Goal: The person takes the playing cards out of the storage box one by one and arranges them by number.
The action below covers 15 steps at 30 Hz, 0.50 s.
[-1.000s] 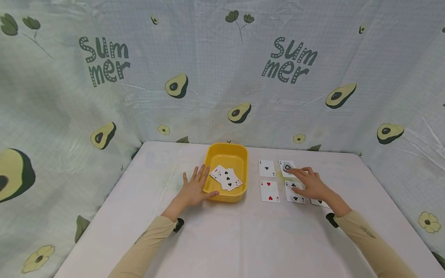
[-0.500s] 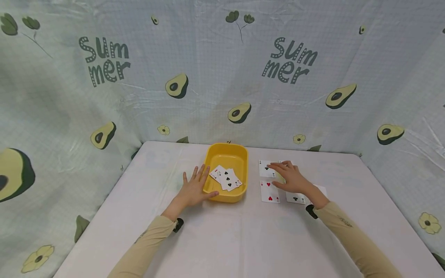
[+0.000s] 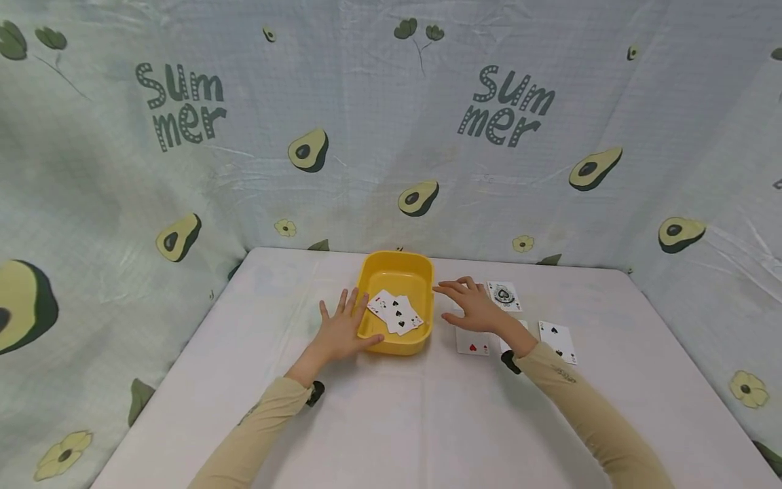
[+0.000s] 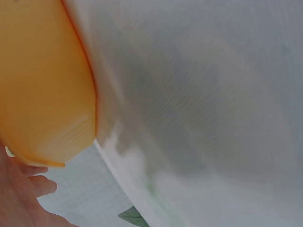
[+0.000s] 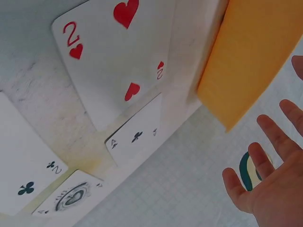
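Two long beige sleeves [image 3: 263, 428] reach up from your lower frame edge across a white cloth-covered table [image 3: 379, 428], with black bands [image 3: 314, 394] at the wrists. Left of centre, your left hand [image 3: 339, 334] lies with fingers spread against the left side of a yellow rectangular plastic tub [image 3: 400, 348], thumb at its near rim, grasping nothing. To the right, a white playing card with black pips [image 3: 557, 341] lies flat beyond your right sleeve. Nearer the middle is a white two of hearts card [image 3: 472, 344], partly under your right hand [image 3: 473, 309]. That hand is empty, its fingers reaching toward the tub's right wall. Two overlapping white playing cards [image 3: 405, 318] lie inside the tub. A white ace of spades card [image 3: 504, 297] lies just right of your right hand; your right wrist view adds a white two of clubs card [image 5: 23, 165] at left and a white ace of clubs card [image 5: 136, 137] near centre. A pale avocado-print cloth [image 3: 366, 81] fills the upper frame.
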Available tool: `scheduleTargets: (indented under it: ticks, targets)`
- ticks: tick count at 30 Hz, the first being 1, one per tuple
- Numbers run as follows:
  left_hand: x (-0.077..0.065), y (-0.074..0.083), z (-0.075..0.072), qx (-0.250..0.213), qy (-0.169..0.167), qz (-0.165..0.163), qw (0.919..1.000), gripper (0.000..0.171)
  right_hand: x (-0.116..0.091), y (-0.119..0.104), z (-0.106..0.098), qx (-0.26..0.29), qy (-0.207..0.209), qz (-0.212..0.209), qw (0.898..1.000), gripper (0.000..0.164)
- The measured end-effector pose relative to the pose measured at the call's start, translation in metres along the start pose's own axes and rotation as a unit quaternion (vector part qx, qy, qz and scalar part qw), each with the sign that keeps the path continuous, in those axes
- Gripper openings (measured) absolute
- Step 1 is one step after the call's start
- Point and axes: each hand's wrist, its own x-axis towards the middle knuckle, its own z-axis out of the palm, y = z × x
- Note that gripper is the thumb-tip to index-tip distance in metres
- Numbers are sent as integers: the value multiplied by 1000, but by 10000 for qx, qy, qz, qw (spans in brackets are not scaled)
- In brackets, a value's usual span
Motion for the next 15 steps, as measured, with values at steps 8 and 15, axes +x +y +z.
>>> scheduleTargets:
  ticks: [8, 15]
  targets:
    - [0, -1, 8, 54, 158, 71, 9998, 92, 23, -18, 9, -39, -21, -226, 9997, 53]
    - [-1, 0, 9, 121, 153, 23, 9998, 95, 42, -34, 13, -123, -288, -219, 9993, 60]
